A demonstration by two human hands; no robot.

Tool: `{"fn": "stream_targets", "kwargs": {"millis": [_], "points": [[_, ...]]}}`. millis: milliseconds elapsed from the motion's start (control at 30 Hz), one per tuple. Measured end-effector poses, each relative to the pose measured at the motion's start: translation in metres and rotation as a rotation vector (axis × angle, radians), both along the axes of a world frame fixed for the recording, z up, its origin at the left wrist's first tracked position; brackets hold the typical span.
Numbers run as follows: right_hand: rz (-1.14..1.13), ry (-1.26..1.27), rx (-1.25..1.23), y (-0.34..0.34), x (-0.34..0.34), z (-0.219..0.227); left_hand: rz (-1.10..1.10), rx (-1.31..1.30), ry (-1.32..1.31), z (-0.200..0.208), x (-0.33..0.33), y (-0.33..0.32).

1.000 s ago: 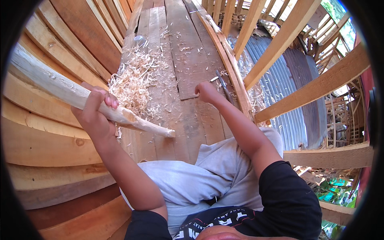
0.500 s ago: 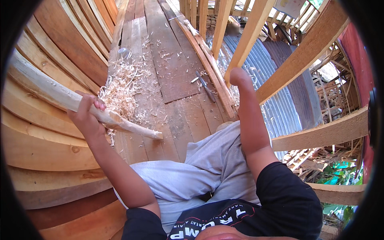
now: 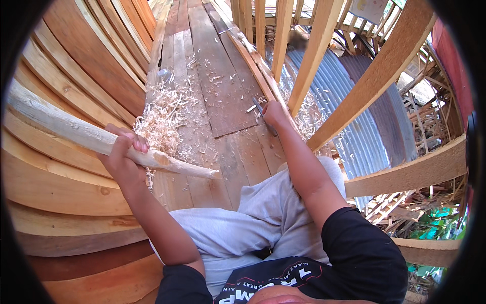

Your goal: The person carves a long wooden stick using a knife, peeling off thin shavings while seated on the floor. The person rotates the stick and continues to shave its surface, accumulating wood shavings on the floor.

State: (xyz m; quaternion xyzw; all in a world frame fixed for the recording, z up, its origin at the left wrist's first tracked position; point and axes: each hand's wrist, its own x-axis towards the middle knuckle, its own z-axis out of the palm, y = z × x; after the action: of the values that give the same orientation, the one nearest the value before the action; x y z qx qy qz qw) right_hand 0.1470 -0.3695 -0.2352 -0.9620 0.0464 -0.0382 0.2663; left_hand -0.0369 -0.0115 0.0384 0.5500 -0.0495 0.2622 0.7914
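My left hand (image 3: 126,152) is wrapped around a long pale peeled wooden pole (image 3: 66,116). The pole enters from the left rim, and its narrower, roughly cut end hangs over the floor in front of my knees. My right arm stretches forward to the floor beside the railing. There my right hand (image 3: 274,113) is curled over a long narrow dark tool (image 3: 272,129), which still lies on the boards. My hand covers the tool's middle, and whether it has a blade is too small to tell. A short pale sliver (image 3: 251,108) lies beside it.
Curly wood shavings (image 3: 164,111) are heaped on the plank floor (image 3: 230,147). A small clear cup-like item (image 3: 163,74) lies at their far end. A board wall (image 3: 61,177) rises at left. Upright railing posts (image 3: 309,58) stand at right, with corrugated metal roofing (image 3: 344,126) beyond.
My right hand has come down and left from beside the railing post to the tool on the floor. My left hand keeps its hold on the pole, and the view has shifted slightly.
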Motion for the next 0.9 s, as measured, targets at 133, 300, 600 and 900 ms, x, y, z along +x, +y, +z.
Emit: {"fn": "stream_targets", "kwargs": {"millis": [133, 300, 600, 900], "points": [[0.091, 0.035, 0.101, 0.019, -0.012, 0.020, -0.037, 0.009, -0.031, -0.001, -0.005, -0.010], [-0.003, 0.121, 0.461, 0.013, -0.020, 0.057, -0.101, 0.003, -0.052, -0.005, -0.003, -0.021], [-0.126, 0.133, 0.098, 0.007, -0.031, 0.058, -0.125, 0.050, -0.073, -0.009, -0.008, -0.035], [-0.265, 0.276, -0.084, 0.023, -0.038, 0.023, -0.120, 0.152, -0.123, -0.029, -0.006, -0.047]]}}
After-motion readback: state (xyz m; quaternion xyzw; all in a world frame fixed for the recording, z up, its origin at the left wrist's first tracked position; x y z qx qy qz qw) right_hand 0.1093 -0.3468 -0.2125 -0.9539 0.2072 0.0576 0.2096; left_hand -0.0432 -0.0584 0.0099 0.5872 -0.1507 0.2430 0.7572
